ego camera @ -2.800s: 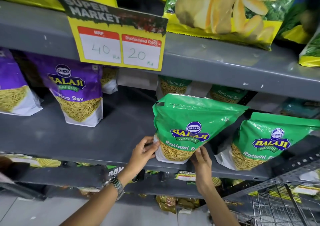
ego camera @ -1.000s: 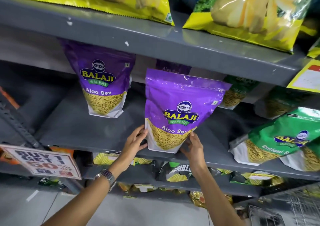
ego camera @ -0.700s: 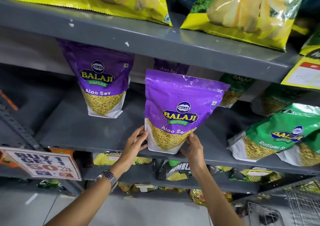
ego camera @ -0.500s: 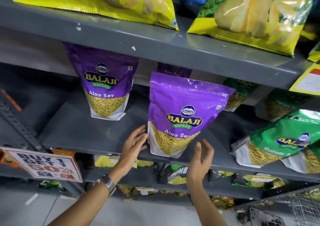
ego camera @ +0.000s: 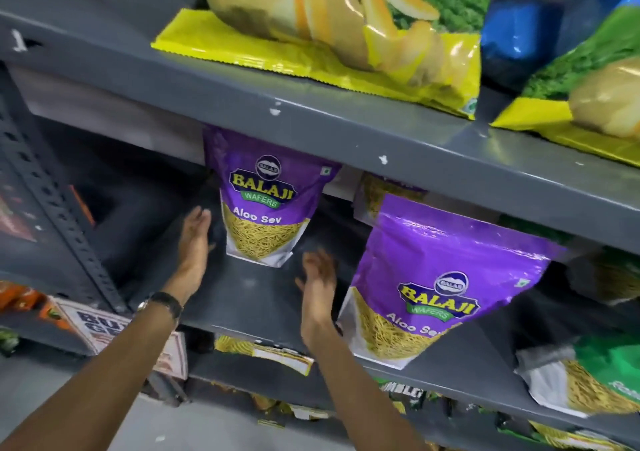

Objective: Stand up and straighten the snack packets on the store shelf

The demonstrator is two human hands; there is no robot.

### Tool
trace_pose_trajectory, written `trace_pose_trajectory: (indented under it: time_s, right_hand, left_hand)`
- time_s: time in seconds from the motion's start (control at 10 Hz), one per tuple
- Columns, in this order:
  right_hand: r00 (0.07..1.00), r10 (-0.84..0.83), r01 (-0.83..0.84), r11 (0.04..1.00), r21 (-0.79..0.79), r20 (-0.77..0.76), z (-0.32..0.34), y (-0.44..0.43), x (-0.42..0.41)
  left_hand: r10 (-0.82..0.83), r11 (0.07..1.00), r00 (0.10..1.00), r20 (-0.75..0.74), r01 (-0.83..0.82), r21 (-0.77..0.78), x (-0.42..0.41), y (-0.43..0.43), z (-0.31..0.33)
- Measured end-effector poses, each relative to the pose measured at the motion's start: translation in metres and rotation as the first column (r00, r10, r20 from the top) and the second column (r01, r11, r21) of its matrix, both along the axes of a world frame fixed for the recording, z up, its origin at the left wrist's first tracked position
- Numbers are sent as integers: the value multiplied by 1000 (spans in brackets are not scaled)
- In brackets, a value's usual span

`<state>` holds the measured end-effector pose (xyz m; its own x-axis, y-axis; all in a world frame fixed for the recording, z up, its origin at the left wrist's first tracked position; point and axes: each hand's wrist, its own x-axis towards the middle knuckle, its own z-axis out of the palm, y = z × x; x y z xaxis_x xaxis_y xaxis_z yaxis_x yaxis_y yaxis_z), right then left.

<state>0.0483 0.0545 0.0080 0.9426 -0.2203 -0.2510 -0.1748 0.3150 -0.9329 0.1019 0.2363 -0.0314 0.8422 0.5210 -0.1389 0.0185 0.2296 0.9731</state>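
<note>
Two purple Aloo Sev packets stand upright on the grey middle shelf (ego camera: 249,288). The rear packet (ego camera: 266,204) stands further back, partly under the shelf above. My left hand (ego camera: 194,242) is flat and open just left of its lower edge, fingers pointing up. My right hand (ego camera: 317,281) is open and blurred, below and right of that packet, holding nothing. The front packet (ego camera: 440,284) stands near the shelf's front edge, right of my right hand. A third purple packet (ego camera: 381,187) shows behind it.
Yellow chip bags (ego camera: 339,31) lie on the upper shelf (ego camera: 381,139). A green Ratlami Sev packet (ego camera: 588,381) sits at the right edge. A perforated upright post (ego camera: 52,204) stands at left, with a promo sign (ego camera: 104,326) below. More packets fill the lower shelf.
Both hands let go of the front purple packet and moved left toward the rear packet. The view shifted left and closer.
</note>
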Motion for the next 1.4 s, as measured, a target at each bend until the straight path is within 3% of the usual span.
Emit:
trace_pose_trajectory:
  time_s: [0.1,0.2,0.3,0.4,0.5,1.3,1.4]
  right_hand:
    - [994,-50,53,998,31,-97,16,14,43]
    - [991,89,-95,993,-62,-97,22,16,64]
    - [972,214,-208,976,65,-101,22,12,65]
    - [964,255,-253,967,40,-76,18,7,59]
    - [964,265,-265,964,-23,-22,10,1,43]
    - [940,335,-335,942,-9,62,-5,-18,-41]
    - [963,252,-244,966,-89,96,-2,-14,-55]
  left_hand:
    - [-141,989,989,-36,142,36,15,-5,5]
    - [-162,986,986,-42,163,25,19,-9,7]
    - [-163,986,986,-32,164,31,12,-6,6]
    - [-222,974,975,-7,222,50,1,-1,5]
    - [-242,968,970,-15,242,59,-13,4,-1]
    - [-243,968,970,5,242,66,-96,4,-11]
    - [-185,980,982,27,182,76,-105,-2,-7]
